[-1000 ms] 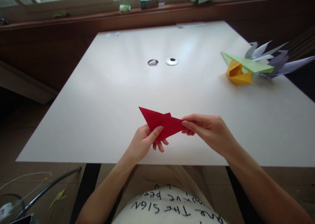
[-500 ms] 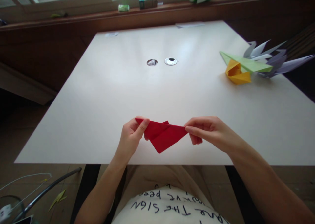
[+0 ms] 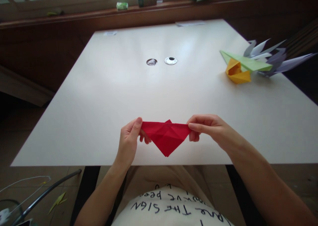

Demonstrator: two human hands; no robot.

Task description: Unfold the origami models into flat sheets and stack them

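I see my left hand [image 3: 129,138] pinching the left corner of one folded red paper [image 3: 166,137] and my right hand [image 3: 211,130] pinching its right corner, so the piece hangs point-down just above the near edge of the counter [image 3: 99,96], not resting on it. I judge that pulling the corners apart too hard could tear the paper along its creases or flatten them; a loose pinch could let it drop off the near edge to the floor. Far right of the red paper lie one yellow folded piece [image 3: 236,74], one green paper plane [image 3: 244,63] and a cluster of pale lilac folded shapes [image 3: 275,58] I cannot count. Two round metal fittings [image 3: 170,60] sit beyond it.
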